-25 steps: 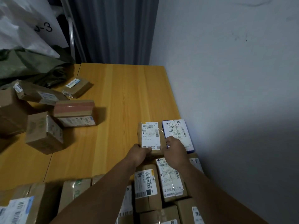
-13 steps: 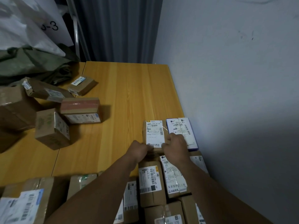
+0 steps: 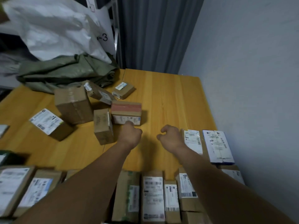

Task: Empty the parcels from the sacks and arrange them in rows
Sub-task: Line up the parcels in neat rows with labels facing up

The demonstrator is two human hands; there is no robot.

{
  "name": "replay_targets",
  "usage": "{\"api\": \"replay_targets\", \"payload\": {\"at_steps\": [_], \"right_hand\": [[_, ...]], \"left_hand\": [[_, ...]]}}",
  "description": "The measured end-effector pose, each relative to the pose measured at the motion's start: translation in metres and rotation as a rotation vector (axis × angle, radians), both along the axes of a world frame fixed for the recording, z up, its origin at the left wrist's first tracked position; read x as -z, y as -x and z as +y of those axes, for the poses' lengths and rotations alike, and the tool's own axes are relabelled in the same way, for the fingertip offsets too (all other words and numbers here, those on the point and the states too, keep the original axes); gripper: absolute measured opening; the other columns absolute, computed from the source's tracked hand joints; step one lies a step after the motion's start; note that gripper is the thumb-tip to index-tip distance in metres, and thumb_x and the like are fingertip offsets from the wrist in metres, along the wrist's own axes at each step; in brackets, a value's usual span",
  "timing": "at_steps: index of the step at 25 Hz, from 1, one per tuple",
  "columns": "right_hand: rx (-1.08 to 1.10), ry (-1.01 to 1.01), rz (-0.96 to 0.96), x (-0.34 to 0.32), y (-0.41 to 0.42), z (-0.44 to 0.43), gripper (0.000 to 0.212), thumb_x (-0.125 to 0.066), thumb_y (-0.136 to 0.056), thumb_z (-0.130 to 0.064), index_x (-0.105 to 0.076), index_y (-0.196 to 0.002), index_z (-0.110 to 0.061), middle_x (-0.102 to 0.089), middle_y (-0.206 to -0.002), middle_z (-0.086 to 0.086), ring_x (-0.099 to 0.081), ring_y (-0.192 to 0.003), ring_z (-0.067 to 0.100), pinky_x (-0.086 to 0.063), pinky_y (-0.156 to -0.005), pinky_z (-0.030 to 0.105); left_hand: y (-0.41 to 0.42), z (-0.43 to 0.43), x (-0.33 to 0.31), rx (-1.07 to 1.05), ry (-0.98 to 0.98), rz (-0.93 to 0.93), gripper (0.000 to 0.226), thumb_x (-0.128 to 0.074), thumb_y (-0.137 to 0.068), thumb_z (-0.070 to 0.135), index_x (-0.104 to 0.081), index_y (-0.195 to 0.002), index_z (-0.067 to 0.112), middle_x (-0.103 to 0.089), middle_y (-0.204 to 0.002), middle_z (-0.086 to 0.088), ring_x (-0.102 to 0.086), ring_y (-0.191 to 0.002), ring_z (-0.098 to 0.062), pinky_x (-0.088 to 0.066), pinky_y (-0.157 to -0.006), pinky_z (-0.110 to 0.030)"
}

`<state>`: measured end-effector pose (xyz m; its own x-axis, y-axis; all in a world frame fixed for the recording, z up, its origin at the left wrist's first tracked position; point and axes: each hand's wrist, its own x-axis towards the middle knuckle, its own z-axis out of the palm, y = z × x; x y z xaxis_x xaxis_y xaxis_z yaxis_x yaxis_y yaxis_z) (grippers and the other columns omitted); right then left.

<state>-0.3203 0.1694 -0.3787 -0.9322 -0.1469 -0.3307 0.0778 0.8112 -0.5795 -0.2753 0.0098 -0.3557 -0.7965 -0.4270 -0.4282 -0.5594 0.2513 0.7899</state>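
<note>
My left hand (image 3: 131,135) hovers over the wooden table (image 3: 163,94) with its fingers curled and nothing in it, its knuckles at the front of a red-taped box (image 3: 126,110). My right hand (image 3: 171,136) is loosely curled and holds nothing, just left of a brown labelled parcel (image 3: 193,141). That parcel lies beside a white, blue-edged parcel (image 3: 217,146) by the wall. A row of labelled parcels (image 3: 152,191) runs along the near edge, partly hidden by my forearms. Loose boxes lie at the left: a small upright one (image 3: 102,125), a large one (image 3: 72,107) and a flat labelled one (image 3: 47,122).
A crumpled green sack (image 3: 64,73) lies at the table's far left, with a white sack (image 3: 56,29) behind it. A grey curtain (image 3: 153,33) hangs at the back. The wall (image 3: 250,78) borders the table's right edge. Bare wood shows between my hands and the far edge.
Both hands have let go of the brown labelled parcel and moved left, away from it. The left hand now reaches the red-taped box. The view has swung left and up.
</note>
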Motion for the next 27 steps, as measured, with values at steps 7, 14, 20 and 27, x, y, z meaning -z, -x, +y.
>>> {"api": "replay_targets", "payload": {"at_steps": [7,14,20,27], "right_hand": [[-0.191,-0.089,0.107,0.016,0.034,-0.109,0.051,-0.061,-0.089,-0.015,-0.048,-0.138,-0.015,-0.042,-0.133,0.013,-0.05,-0.119,0.036,-0.047,-0.1,0.042],[-0.335,-0.351,0.219,0.034,0.073,-0.172,0.086,-0.065,-0.09,-0.018,-0.014,-0.158,-0.014,0.0,-0.166,0.014,0.001,-0.153,0.034,-0.021,-0.122,0.049],[-0.4,-0.499,0.206,0.05,0.087,-0.181,0.097,-0.072,-0.087,-0.03,-0.008,-0.158,-0.013,-0.012,-0.162,0.012,-0.011,-0.148,0.034,-0.028,-0.115,0.05],[-0.281,-0.576,-0.021,0.038,0.074,-0.153,0.099,-0.085,-0.067,-0.052,-0.033,-0.143,-0.016,-0.036,-0.135,0.012,-0.034,-0.129,0.031,-0.041,-0.099,0.042]], "left_hand": [[-0.001,-0.101,0.028,-0.102,0.603,0.038,0.05,-0.07,-0.087,0.038,-0.053,-0.132,0.023,-0.043,-0.135,-0.011,-0.038,-0.125,-0.032,-0.039,-0.1,-0.045],[0.0,-0.134,0.069,-0.037,0.394,0.018,0.082,-0.072,-0.086,0.037,-0.021,-0.15,0.029,-0.034,-0.141,-0.014,-0.037,-0.129,-0.034,-0.043,-0.1,-0.048],[-0.005,-0.161,0.072,-0.196,0.177,0.033,0.082,-0.068,-0.083,0.04,-0.022,-0.15,0.035,-0.038,-0.14,-0.012,-0.047,-0.125,-0.035,-0.049,-0.1,-0.05],[-0.024,-0.175,0.077,-0.306,-0.163,-0.022,0.073,-0.057,-0.067,0.037,-0.044,-0.138,0.034,-0.057,-0.127,-0.003,-0.061,-0.103,-0.028,-0.055,-0.09,-0.05]]}}
